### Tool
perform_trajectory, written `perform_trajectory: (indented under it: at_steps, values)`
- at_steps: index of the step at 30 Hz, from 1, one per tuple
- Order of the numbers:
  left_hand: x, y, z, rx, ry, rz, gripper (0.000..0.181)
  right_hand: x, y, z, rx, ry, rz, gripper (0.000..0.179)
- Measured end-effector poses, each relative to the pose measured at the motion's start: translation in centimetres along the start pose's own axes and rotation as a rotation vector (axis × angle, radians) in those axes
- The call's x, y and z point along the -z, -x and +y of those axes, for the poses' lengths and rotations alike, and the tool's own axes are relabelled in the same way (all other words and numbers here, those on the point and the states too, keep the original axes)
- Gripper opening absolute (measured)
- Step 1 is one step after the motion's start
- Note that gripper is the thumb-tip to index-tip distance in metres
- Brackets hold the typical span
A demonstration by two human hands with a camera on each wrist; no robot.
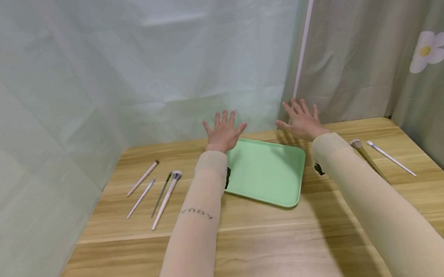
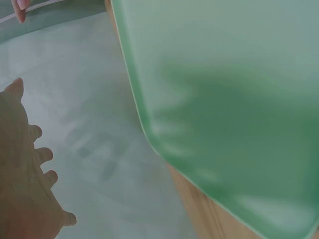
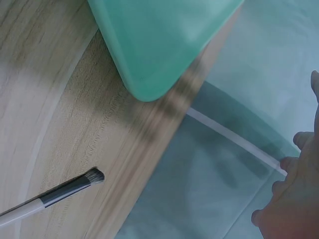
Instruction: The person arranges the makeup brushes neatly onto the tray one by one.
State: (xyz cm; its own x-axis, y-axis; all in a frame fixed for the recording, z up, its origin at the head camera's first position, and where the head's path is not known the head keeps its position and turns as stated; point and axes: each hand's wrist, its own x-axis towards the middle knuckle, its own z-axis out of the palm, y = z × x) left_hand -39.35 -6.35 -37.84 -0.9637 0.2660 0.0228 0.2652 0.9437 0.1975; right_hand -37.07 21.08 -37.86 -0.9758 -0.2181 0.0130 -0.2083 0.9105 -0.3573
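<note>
Both hands are held out with fingers spread, holding nothing. The left hand (image 1: pixel 223 134) hovers by the far left corner of a light green rectangular tray (image 1: pixel 268 170), which lies at an angle on the table. Beyond the tray's far right corner is the right hand (image 1: pixel 301 122). In the left wrist view the left hand (image 2: pixel 25 174) is at the left edge, apart from the tray (image 2: pixel 219 119), and a shadow falls across it. The right wrist view shows the right hand (image 3: pixel 294 189) at the right edge, away from the tray (image 3: pixel 144 55).
Several makeup brushes, including a large white-handled brush (image 1: pixel 167 199), lie left of the tray. To the right lie a brush with a brownish handle (image 1: pixel 368 158), partly behind the sleeve, and a thin white brush (image 1: pixel 391 158). Curtains (image 1: pixel 199 50) hang around the wooden table (image 1: pixel 275 256).
</note>
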Motion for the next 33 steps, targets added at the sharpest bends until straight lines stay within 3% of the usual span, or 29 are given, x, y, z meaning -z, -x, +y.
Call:
perform_trajectory:
  at_steps: [24, 33]
  values:
    - [0.4, -0.5, 0.0, -0.002, 0.020, 0.011, 0.075, 1.6, 0.8, 0.8, 0.025, 0.029, 0.000, 0.083]
    - [0.0, -0.4, -0.6, -0.029, 0.099, 0.000, 0.077, 1.7, 1.4, 0.8, 0.043, 0.005, -0.023, 0.087]
